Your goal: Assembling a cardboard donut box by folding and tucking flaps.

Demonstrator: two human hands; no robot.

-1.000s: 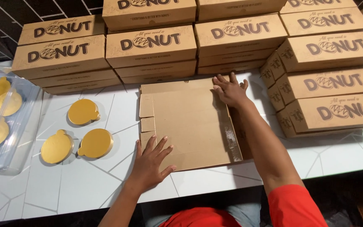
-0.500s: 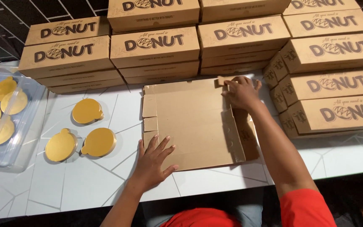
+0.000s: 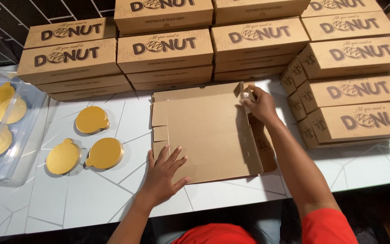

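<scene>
Box blank: flat on white table, centre.
Left hand: fingers spread, pressing near-left corner.
Right hand: pinching raised far-right flap.

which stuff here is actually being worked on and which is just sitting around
In hand:
- flat cardboard box blank, right side wall folded up
- left hand, pressing flat on the blank
- right hand, gripping the blank's far right corner flap

Lying about:
- stacks of finished brown boxes behind and to the right
- three gold cake boards on the white table
- clear bag of more gold boards at left
</scene>
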